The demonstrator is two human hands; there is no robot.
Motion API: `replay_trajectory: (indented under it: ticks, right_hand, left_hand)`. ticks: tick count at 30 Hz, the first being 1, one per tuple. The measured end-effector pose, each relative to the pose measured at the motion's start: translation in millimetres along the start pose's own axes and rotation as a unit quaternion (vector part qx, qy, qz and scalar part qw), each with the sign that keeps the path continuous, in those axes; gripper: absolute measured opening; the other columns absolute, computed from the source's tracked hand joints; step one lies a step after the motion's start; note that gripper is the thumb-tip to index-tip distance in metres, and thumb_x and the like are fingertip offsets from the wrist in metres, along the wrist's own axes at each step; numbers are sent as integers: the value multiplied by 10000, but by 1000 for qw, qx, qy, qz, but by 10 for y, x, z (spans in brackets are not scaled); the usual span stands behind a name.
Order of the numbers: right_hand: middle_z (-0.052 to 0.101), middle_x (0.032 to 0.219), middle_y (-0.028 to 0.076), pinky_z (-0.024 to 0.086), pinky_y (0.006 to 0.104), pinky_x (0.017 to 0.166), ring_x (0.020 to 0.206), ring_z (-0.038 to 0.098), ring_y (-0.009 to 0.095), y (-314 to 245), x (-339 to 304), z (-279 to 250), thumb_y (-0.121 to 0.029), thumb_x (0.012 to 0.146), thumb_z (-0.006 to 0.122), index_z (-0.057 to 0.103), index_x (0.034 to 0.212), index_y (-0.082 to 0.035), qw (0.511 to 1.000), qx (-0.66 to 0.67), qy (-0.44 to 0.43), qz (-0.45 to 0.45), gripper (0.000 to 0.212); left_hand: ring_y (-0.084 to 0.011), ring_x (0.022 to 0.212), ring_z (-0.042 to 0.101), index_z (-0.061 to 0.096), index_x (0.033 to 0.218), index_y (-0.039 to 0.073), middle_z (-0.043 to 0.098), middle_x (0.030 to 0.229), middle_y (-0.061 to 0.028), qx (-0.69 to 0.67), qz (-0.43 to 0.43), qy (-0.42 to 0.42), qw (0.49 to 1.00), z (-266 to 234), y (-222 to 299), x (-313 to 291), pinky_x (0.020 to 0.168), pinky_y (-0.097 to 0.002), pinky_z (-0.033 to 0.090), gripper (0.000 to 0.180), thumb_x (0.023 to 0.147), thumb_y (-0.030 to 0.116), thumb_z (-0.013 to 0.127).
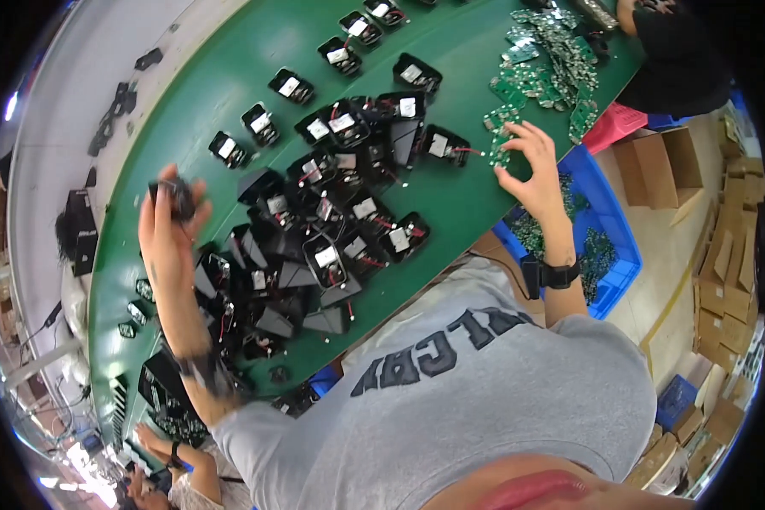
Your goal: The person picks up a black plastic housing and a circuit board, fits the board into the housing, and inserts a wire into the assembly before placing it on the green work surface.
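Note:
My left hand (172,234) is raised over the left part of the green table, fingers closed around a small black plastic housing (178,197); blur hides its details. At the near right edge of the table, my right hand (534,166) is open, thumb and fingers curved apart beside a green circuit board (498,155). No held thing shows in it. Between my hands lies a heap of black housings (323,255), several with white-labelled parts and red wires inside. One such housing (446,146) lies just left of my right hand.
Circuit boards are piled (561,59) at the far right of the green table (459,200). Single housings (289,86) form a row along the far side. A blue bin (625,255) with boards stands below the right edge. Other people work at the lower left and upper right.

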State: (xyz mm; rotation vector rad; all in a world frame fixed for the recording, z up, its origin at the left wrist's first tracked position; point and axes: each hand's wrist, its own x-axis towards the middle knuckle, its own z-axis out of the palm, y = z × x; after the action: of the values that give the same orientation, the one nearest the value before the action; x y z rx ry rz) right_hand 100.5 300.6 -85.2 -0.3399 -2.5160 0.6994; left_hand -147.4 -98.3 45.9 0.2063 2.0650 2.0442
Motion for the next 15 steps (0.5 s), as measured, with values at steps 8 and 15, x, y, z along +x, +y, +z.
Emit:
replay_trajectory:
  ticks: [8,15]
  right_hand:
    - [628,945,73,429,399,890,1033,552,271,-104,61,-111,-231,696,805,612,889,-72,978,-184,95,13,317]
    - [615,920,59,422,386,870,1023,526,263,-231,33,-213,-130,790,697,632,978,-74,972,38,-82,218,207]
  left_hand:
    - [-336,1062,597,276,1467,74,415,1386,-259,-392,-311,-268,823,770,-353,-1191,710,-412,586,645,874,119,526]
    - [-358,1193,555,306,1456,10,395,1424,-279,-331,-229,-199,894,1000,-495,-1351,798,-356,595,680,844,0,601]
